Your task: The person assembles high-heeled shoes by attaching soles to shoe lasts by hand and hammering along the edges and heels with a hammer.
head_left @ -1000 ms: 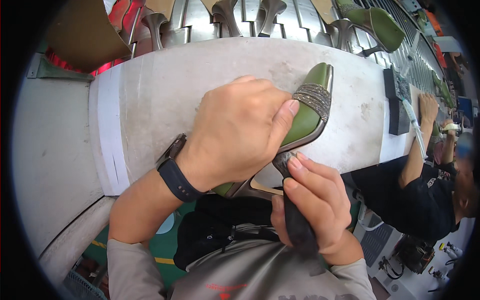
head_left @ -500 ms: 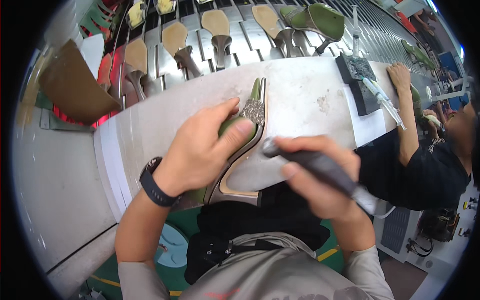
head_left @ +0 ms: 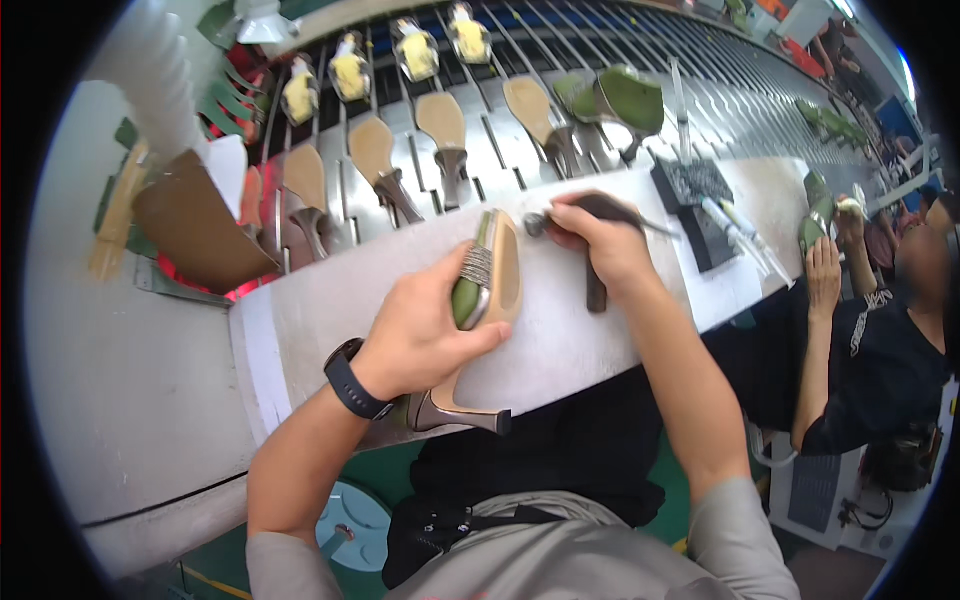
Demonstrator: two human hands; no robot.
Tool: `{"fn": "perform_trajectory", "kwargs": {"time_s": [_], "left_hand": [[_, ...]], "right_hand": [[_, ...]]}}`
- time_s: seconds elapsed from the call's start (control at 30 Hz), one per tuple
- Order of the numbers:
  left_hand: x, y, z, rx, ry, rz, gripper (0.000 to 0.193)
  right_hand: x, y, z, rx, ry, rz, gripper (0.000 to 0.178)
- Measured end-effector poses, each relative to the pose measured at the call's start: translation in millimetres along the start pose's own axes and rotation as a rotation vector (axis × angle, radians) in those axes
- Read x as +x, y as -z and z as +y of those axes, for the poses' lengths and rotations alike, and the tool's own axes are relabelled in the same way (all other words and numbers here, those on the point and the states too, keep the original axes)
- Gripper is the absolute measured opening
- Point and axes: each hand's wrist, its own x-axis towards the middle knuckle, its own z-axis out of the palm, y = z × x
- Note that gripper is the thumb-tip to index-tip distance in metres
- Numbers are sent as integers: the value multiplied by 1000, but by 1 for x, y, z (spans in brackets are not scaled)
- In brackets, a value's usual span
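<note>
My left hand (head_left: 425, 325) is wrapped round a high-heeled shoe (head_left: 508, 265) with a tan sole, a green upper and a glittery band. The shoe stands on its side over the worktable's near edge, sole turned to the right and dark heel toward me. Closed round a hammer (head_left: 597, 285) near its head, my right hand (head_left: 615, 245) is just right of the toe. The hammer's round metal face points toward the shoe, with a small gap between them. Part of the hammer is hidden by my fingers.
Beyond the pale worktable (head_left: 350, 310), a slatted metal conveyor (head_left: 490, 150) carries several tan soles with heels, a green shoe (head_left: 630, 100) and yellow-filled pieces (head_left: 415, 50). A dark block (head_left: 705, 210) with syringes stands at right. A co-worker (head_left: 870, 330) handles a green shoe there.
The shoe has turned upright and its sole faces more to the right. My right hand has moved up and away from the sole's middle with the hammer, to beside the toe.
</note>
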Motion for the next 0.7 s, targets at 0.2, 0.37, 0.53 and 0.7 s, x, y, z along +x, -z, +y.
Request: {"fn": "perform_trajectory", "kwargs": {"time_s": [0.2,0.37,0.53,0.7], "left_hand": [[-26,48,43,-664,-314,560,94],[-29,34,61,-415,-321,389,57],[-22,15,70,-368,-352,491,60],[-21,-2,71,-233,-403,625,64]], "right_hand": [[-60,15,-6,12,-18,70,20],[-132,-20,-77,-145,462,-151,27],[-170,-41,-129,-174,929,-350,37],[-166,-45,-150,-452,814,-412,34]]}}
